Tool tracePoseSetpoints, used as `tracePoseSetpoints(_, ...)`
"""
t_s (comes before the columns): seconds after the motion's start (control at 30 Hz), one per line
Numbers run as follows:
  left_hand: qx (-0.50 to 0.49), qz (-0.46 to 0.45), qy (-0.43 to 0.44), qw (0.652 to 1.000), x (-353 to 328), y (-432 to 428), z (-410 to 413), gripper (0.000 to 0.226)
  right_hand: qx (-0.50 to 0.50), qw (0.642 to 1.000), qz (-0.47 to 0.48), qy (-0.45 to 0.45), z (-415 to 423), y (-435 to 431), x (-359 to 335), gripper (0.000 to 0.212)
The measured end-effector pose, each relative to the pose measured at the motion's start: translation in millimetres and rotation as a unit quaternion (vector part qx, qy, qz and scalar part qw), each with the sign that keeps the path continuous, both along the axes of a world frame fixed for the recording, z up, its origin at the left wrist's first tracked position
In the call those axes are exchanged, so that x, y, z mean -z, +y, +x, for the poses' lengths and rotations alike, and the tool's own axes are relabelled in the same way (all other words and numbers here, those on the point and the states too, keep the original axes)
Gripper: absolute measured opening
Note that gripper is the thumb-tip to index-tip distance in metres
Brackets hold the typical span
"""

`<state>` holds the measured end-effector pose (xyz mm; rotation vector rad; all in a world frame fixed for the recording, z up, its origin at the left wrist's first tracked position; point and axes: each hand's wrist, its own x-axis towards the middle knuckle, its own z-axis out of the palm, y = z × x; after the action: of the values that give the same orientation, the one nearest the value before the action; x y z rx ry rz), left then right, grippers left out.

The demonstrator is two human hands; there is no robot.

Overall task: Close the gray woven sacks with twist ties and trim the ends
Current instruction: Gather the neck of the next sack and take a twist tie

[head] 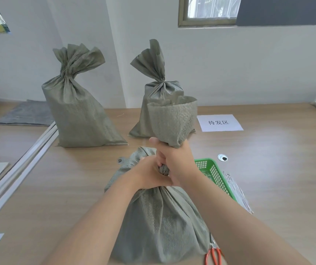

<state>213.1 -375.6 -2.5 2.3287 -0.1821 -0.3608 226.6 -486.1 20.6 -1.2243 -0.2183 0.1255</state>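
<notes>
A filled gray woven sack (pixel 161 222) stands right in front of me on the table. My right hand (pixel 174 161) grips its gathered neck, and the open mouth (pixel 172 119) flares above my fist. Just below, my left hand (pixel 149 175) is closed around the same neck. Two more gray sacks stand behind with bunched necks, one at the left (pixel 76 111), one in the middle (pixel 157 98). To the right, a green basket (pixel 214 175) stands with a bundle of twist ties (pixel 237 192) beside it. Red-handled scissors (pixel 214 253) lie by the sack's base.
A white paper label with printed characters (pixel 220 122) lies on the wooden table (pixel 277 169) at the right. White strips (pixel 19 169) run diagonally at the left, next to flat gray sheets (pixel 27 113). A wall and window stand behind the table.
</notes>
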Motion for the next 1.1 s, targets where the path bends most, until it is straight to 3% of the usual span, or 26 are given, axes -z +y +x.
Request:
tracePoseSetpoints(0.17, 0.0, 0.072, -0.019, 0.997, -1, -11, 0, 0.036, 0.025, 1.0, 0.019, 0.002, 1, -1, 7, 0.041)
tracePoseSetpoints(0.37, -0.014, 0.07, 0.006, 0.997, 2, -12, 9, 0.005, 0.031, 0.999, -0.009, 0.01, 5, -16, 12, 0.024)
tracePoseSetpoints(0.43, -0.028, 0.08, 0.017, 0.996, 4, -11, 15, 0.025, 0.001, 1.0, -0.03, -0.009, 5, -27, 16, 0.013)
tracePoseSetpoints(0.5, -0.04, 0.076, 0.028, 0.996, 3, -12, 18, 0.036, -0.029, 0.999, -0.031, -0.003, 8, -39, 25, 0.022)
tracePoseSetpoints(0.6, -0.04, 0.06, 0.022, 0.997, 1, -16, 17, 0.012, -0.075, 0.995, -0.069, -0.014, 14, -61, 40, 0.042)
tracePoseSetpoints(0.67, -0.059, 0.039, 0.016, 0.997, 2, -16, 18, 0.014, -0.081, 0.991, -0.107, -0.01, 19, -80, 54, 0.053)
tracePoseSetpoints(0.87, -0.062, 0.036, 0.03, 0.997, 5, -11, 24, 0.029, 0.046, 0.975, -0.178, 0.127, 40, -150, 115, 0.025)
tracePoseSetpoints(1.1, -0.082, 0.048, 0.022, 0.995, 12, -13, 37, 0.032, 0.139, 0.924, -0.268, 0.233, 58, -238, 196, 0.027)
